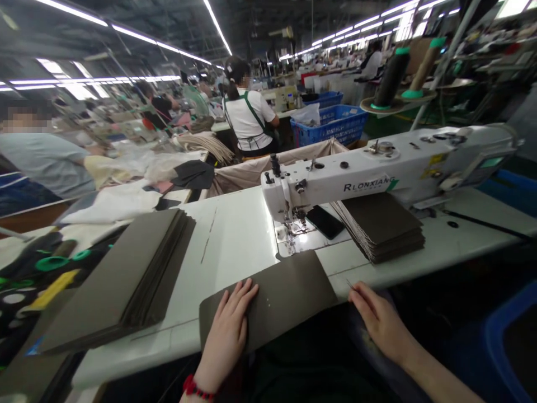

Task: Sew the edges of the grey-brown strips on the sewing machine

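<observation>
A: What's over on the far left?

B: A person in a pale grey top [46, 165] sits at a neighbouring bench, and beside the worktop [235, 246] lies a thick stack of dark olive panels [121, 274], fanned slightly at its edge.

A: And the hands?

B: The left hand [226, 336], with a red bead bracelet [195, 387] on the wrist, lies flat and spread on a dark olive panel [268, 296] at the worktop's near edge. That panel sits in front of the machine, its right end reaching toward the other hand.

A: The right hand [380, 322]?

B: It rests just beside that end, fingers loosely together. A thin sliver shows at the fingertips, too small to tell whether it's pinched.

A: Further up?

B: A white RLONXIANG sewing machine [335, 179] stands on the worktop, a black phone [325, 221] beside its needle area. A second stack of panels [380, 226] sits against the machine's arm, and thread cones [392, 78] stand behind it, upper right.
</observation>
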`<state>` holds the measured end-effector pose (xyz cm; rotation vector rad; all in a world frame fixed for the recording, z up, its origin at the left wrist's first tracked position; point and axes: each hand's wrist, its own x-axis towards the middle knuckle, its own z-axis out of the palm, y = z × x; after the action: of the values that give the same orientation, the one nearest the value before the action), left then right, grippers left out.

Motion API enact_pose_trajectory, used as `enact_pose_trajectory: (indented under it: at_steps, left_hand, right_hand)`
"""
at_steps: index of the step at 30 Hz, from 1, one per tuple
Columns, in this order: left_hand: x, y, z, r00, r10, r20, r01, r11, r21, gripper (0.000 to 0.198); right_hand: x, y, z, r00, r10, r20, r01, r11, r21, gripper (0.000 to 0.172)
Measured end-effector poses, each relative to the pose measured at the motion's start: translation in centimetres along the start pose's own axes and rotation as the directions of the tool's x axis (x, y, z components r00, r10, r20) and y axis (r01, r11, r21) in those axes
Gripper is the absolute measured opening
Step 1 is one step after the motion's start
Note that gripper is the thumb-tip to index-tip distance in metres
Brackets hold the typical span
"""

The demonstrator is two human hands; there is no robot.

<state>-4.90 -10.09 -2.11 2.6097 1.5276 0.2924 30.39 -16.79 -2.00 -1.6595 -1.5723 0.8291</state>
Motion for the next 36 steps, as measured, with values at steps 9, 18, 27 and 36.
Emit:
enact_pose_trajectory:
  at_steps: [9,18,27,36]
  left_hand:
    - [2.2,0.3,0.7,0.999,0.043,-0.012,-0.042,0.998,0.046,0.057]
    - [2.1,0.0,0.5,0.999,0.039,-0.002,-0.039,0.998,0.046,0.055]
    - [3.7,9.6,1.3,0.986,0.155,-0.059,-0.158,0.986,-0.059,0.062]
    - [6.7,15.9,4.1,0.971,0.18,-0.16,-0.213,0.952,-0.221,0.011]
  right_hand:
    - [-2.9,3.4,2.6,0.994,0.07,0.078,-0.053,0.977,-0.209,0.019]
    - [-1.7,3.0,3.5,1.0,-0.011,0.027,0.018,0.961,-0.276,0.018]
    - [-1.7,2.8,2.9,0.999,-0.002,-0.033,-0.008,0.956,-0.293,0.018]
    - [-1.8,2.1,1.6,0.999,0.008,-0.037,-0.019,0.954,-0.3,0.019]
